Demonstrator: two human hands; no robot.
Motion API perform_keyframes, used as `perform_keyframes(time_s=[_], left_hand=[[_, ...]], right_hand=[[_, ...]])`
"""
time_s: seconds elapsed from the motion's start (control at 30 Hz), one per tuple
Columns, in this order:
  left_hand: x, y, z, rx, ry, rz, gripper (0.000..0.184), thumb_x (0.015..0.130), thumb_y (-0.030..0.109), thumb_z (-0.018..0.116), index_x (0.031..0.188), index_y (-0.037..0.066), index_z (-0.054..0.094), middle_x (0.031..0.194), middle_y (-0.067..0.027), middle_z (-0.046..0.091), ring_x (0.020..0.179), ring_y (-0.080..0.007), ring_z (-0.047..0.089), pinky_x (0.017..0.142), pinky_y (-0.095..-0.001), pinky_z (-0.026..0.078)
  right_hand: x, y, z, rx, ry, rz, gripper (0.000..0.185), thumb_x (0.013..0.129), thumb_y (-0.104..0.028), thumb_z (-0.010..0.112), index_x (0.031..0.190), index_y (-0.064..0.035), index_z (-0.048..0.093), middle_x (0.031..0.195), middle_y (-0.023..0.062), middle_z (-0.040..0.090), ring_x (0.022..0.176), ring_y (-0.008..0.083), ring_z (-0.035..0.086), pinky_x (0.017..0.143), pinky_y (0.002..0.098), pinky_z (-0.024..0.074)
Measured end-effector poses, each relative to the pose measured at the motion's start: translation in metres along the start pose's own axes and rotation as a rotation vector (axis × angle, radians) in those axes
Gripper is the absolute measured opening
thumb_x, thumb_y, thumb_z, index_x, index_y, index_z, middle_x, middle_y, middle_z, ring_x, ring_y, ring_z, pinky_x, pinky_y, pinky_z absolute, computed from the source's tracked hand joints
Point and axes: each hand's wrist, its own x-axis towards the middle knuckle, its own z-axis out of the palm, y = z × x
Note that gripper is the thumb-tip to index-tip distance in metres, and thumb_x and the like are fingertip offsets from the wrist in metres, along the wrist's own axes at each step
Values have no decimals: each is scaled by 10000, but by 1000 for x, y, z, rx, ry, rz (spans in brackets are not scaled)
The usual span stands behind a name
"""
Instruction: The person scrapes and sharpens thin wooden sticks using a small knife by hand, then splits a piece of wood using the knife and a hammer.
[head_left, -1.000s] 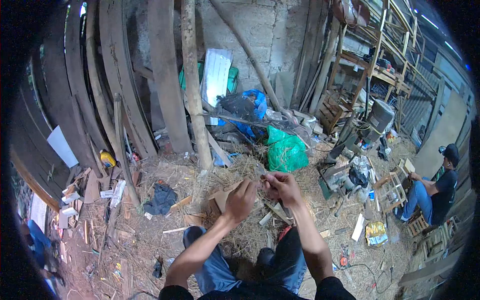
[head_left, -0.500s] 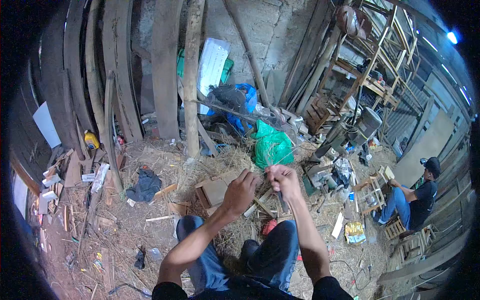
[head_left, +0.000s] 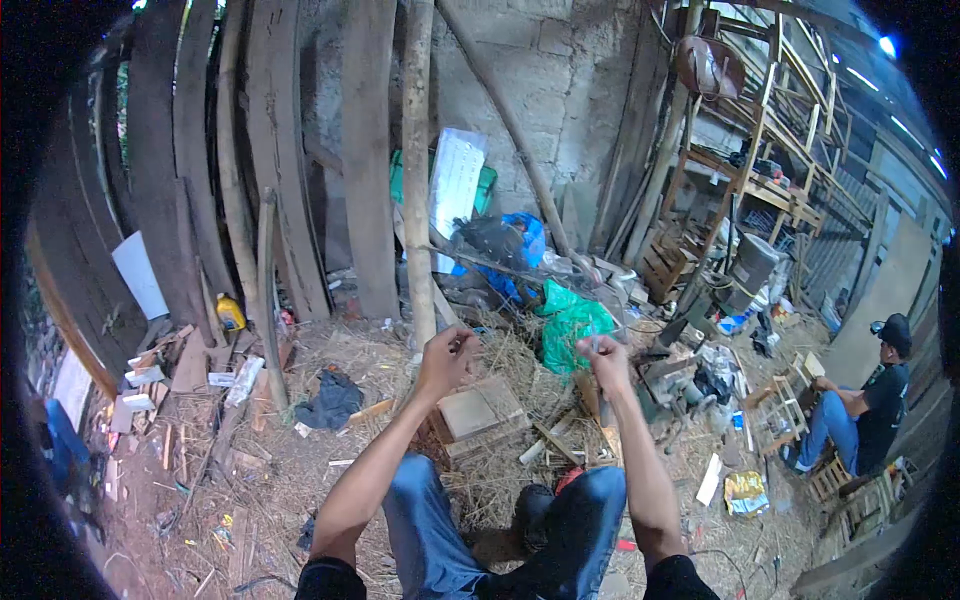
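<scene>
**Left hand (head_left: 448, 362) and right hand (head_left: 605, 363) held well apart over a straw-strewn floor (head_left: 400, 500)**

The person's forearms reach forward above two denim-clad knees (head_left: 430, 505). The left hand's grip is curled, its fingertips drawn close together; whether anything fine sits between them cannot be told. The right hand's grip is closed around a slim dark object (head_left: 604, 410), which shows beneath the fist, left of the wrist; its exact kind is unclear.

A brown box-shaped block (head_left: 482, 408) lies on the floor between the two forearms, with scraps of wood around it. On the far side of the right hand is a green plastic bag (head_left: 575, 335), and farther off, left of it, a white panel (head_left: 458, 185) leans at a tilt. Rows of small marks run across the panel, too small to read.

At far left, near the upright boards (head_left: 275, 160), a yellow bottle (head_left: 230, 312) stands; any label on it is too small to make out. To the right on the floor, a yellow packet (head_left: 748, 493) bears print that is blurred beyond reading. Past it, a co-worker (head_left: 880, 400) in a dark cap sits at the right, beside a slatted wooden frame (head_left: 777, 420).
</scene>
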Motion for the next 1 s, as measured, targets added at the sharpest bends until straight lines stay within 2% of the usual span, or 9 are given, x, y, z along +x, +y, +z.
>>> perform_keyframes(time_s=[0.07, 0.17, 0.37, 0.63, 0.7, 0.73, 0.8, 0.97, 1.0], left_hand=[[9, -18, 10, -163, 8, -21, 110, 879, 107, 604, 912, 2, 596, 672, -26, 574, 600, -81, 545, 546, -254, 442], [15, -36, 30, -123, 141, -47, 114, 868, 112, 620, 920, 13, 594, 685, -21, 582, 597, -87, 534, 542, -240, 427], [5, -39, 64, -194, 96, -147, 167, 862, 166, 639, 957, 39, 588, 831, -22, 626, 712, -100, 582, 580, -251, 467], [-16, -21, 57, -154, -58, -373, 105, 879, 144, 605, 894, 40, 610, 812, -29, 634, 651, -95, 567, 507, -248, 419], [-30, 14, 43, 385, -195, -64, 146, 839, 154, 629, 924, 34, 621, 823, -82, 649, 692, -165, 586, 641, -309, 463], [-31, 29, 36, 383, -204, -57, 146, 839, 154, 629, 924, 34, 621, 823, -82, 649, 692, -165, 586, 641, -309, 463], [-26, 48, 22, 799, -4, 736, 154, 812, 129, 616, 945, 52, 630, 885, -99, 640, 781, -261, 585, 719, -381, 457], [3, 6, -15, 927, -152, 796, 163, 807, 124, 595, 954, 61, 629, 930, -116, 626, 859, -318, 577, 743, -410, 451], [3, 3, -18, 839, -222, 626, 160, 813, 128, 589, 954, 62, 630, 920, -125, 630, 852, -322, 592, 721, -413, 462]], right_hand=[[-11, -5, 26, 92, 10, -88, 254, 792, -253, 722, 909, -39, 652, 655, -37, 558, 519, 47, 428, 463, 233, 321], [-24, -6, 47, 109, -176, 43, 280, 828, -274, 681, 980, -40, 664, 752, -5, 613, 665, 71, 501, 575, 252, 388], [-48, 29, 73, 61, -241, -194, 226, 846, -226, 655, 961, -32, 675, 792, -2, 656, 680, 61, 521, 618, 237, 417], [-51, 27, 43, 22, -337, -45, 193, 855, -189, 638, 907, -8, 684, 744, -4, 652, 640, 51, 516, 565, 235, 402], [-48, 8, 33, -33, -349, -69, 191, 855, -187, 638, 901, -9, 684, 745, -2, 652, 641, 52, 518, 568, 235, 404], [-48, 0, 30, -84, -372, -95, 188, 854, -186, 638, 895, -9, 685, 745, -1, 652, 641, 54, 520, 570, 235, 407], [-33, 11, 28, -47, -407, -149, 187, 849, -204, 645, 874, -24, 690, 690, -17, 623, 592, 57, 494, 531, 241, 384], [-36, -29, 27, -140, -412, -36, 220, 852, -260, 646, 776, -58, 691, 587, -48, 530, 479, 40, 368, 428, 244, 254], [-34, -29, 27, -140, -398, -62, 229, 852, -265, 647, 764, -58, 689, 582, -51, 521, 473, 38, 355, 424, 241, 242]])
